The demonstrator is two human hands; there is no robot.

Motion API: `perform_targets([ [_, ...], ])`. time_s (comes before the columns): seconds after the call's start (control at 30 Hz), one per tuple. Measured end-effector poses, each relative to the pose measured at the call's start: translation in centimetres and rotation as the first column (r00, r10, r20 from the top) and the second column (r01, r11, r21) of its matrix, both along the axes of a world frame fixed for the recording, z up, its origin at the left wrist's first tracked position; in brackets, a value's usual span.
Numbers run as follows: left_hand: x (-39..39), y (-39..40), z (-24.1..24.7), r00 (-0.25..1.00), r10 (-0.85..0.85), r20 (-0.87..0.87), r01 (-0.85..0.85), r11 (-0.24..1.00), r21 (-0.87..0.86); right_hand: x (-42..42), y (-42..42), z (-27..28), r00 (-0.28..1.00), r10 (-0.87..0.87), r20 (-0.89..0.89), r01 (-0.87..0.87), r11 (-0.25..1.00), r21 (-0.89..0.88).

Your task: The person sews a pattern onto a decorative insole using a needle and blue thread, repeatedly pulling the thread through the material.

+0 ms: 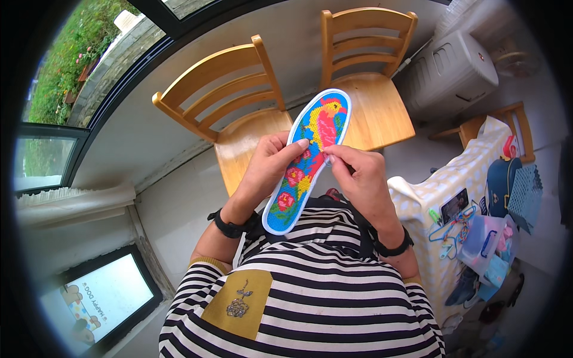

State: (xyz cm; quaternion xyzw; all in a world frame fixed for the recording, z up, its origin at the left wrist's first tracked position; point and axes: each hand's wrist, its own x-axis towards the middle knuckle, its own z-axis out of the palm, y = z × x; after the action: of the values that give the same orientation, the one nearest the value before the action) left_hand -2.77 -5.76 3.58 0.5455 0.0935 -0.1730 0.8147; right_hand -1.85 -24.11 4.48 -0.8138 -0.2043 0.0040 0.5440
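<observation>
An embroidered shoe insole [309, 161] with white edging is held up slantwise before me. Its stitching shows a red and yellow bird on blue, with pink flowers and green leaves below. My left hand [273, 161] grips its left edge, thumb on the stitched face and fingers behind. At the right edge, near the middle, my right hand [360, 174] has thumb and forefinger pinched together by the stitching. Whether a needle is between those fingertips cannot be seen. Both wrists wear black bands.
Two wooden chairs [241, 89] [371, 98] stand ahead. At right, a table with a dotted cloth [412, 215] holds a smartphone [454, 206], a clear plastic box [481, 241], a dark blue bag [501, 188] and colourful cords. A grey bin-like container [447, 76] stands beyond.
</observation>
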Motion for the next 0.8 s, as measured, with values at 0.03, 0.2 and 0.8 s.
perform_targets([
  [0.03,0.0,-0.1,-0.2,0.997,-0.006,0.081,-0.002,0.995,0.1,0.0,0.0,0.1,1.0,-0.007,-0.008,0.007,1.0,-0.014],
  [0.2,0.2,-1.0,1.0,0.935,-0.179,0.306,-0.081,0.733,0.676,0.2,0.1,-0.2,0.994,-0.083,0.076,0.09,0.992,-0.093],
  [0.8,1.7,-2.4,1.3,0.836,-0.228,0.499,-0.034,0.886,0.462,2.8,-3.4,-1.6,0.96,-0.232,-0.154,0.269,0.916,0.298],
])
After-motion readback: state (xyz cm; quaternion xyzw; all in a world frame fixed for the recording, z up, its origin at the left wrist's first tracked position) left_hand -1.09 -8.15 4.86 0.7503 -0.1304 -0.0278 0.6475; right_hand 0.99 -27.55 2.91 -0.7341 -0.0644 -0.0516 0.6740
